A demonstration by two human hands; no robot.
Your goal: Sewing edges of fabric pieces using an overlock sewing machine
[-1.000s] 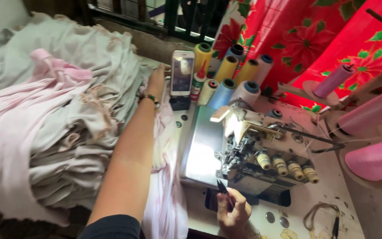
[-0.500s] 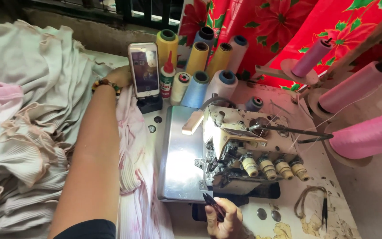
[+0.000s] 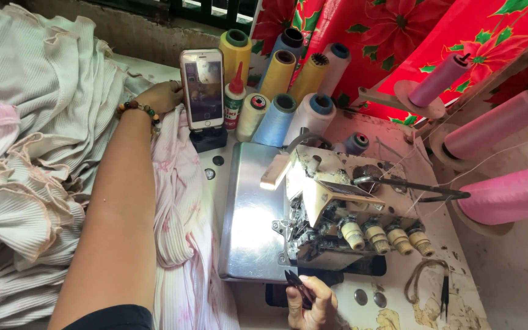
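My left arm stretches forward over a pink patterned cloth (image 3: 181, 201), and my left hand (image 3: 161, 96), with a bead bracelet at the wrist, rests on the cloth next to a phone (image 3: 202, 89) propped on a stand. At the bottom edge my right hand (image 3: 313, 302) holds small black thread snips (image 3: 297, 286) just in front of the overlock sewing machine (image 3: 331, 208). The machine's lamp throws a bright glare on its metal plate (image 3: 249, 214).
Several thread cones (image 3: 276, 91) and a small glue bottle (image 3: 234, 95) stand behind the machine. Large pink thread cones (image 3: 508, 195) sit on holders at the right. Piles of white and pink ribbed garments (image 3: 25, 153) fill the left. A second pair of snips (image 3: 445, 296) lies at the lower right.
The view has shifted so everything sits lower and more to the right. My left hand stays by the phone; my right hand keeps hold of the snips at the machine's front.
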